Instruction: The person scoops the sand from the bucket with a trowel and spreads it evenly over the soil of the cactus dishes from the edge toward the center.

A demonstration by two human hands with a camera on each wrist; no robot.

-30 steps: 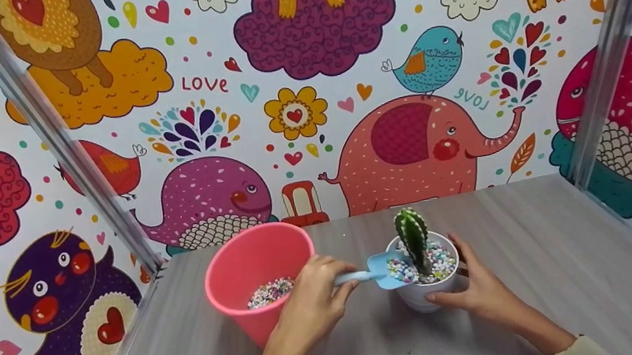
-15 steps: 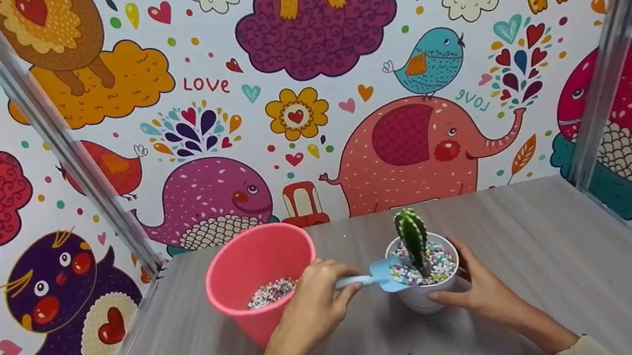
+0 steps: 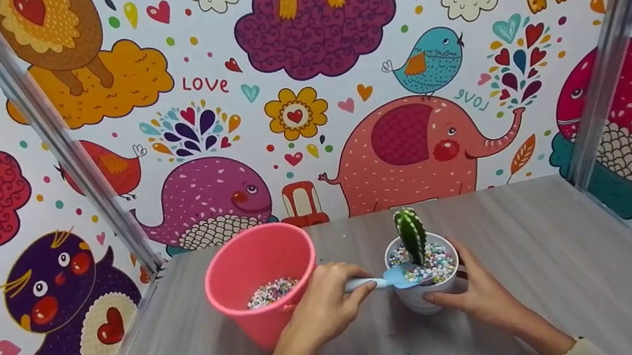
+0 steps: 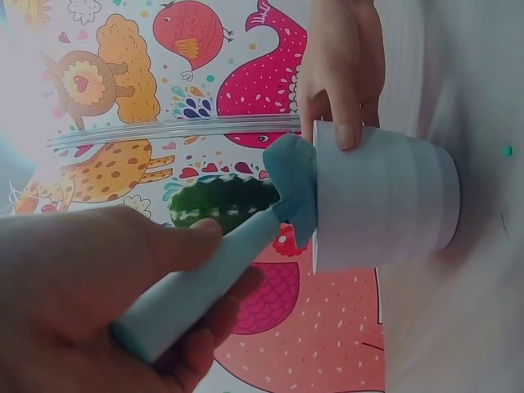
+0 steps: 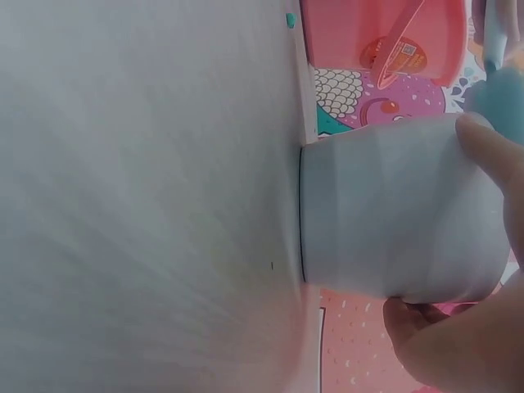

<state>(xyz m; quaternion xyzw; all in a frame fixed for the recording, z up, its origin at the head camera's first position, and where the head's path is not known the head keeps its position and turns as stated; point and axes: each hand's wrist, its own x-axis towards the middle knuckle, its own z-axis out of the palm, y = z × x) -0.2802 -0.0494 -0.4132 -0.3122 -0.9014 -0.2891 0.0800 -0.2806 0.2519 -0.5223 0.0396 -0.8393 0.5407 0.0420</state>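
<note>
My left hand (image 3: 327, 299) grips the handle of a light blue toy shovel (image 3: 402, 276). The shovel's blade overlaps the near left rim of a white pot (image 3: 420, 298), down at the colored pebbles (image 3: 438, 262) inside. Upright in those pebbles stands a green cactus (image 3: 411, 235). With thumb in front and fingers behind, my right hand (image 3: 484, 293) holds the pot from the right side. In the left wrist view, thumb and fingers wrap the shovel handle (image 4: 201, 282). The right wrist view shows the pot (image 5: 393, 209) standing on the table, between thumb and fingers.
A pink bucket (image 3: 268, 324) with more colored pebbles (image 3: 270, 292) at its bottom stands left of the pot, right beside my left hand. Grey wood-look table (image 3: 543, 233) lies underneath. Patterned panels (image 3: 285, 35) with metal posts (image 3: 611, 53) close off the back and sides.
My left hand has moved slightly right, and the shovel's blade has gone further over the pot's pebbles and tilted. The pebbles it carried have slid off into the pot. My right hand stays put.
</note>
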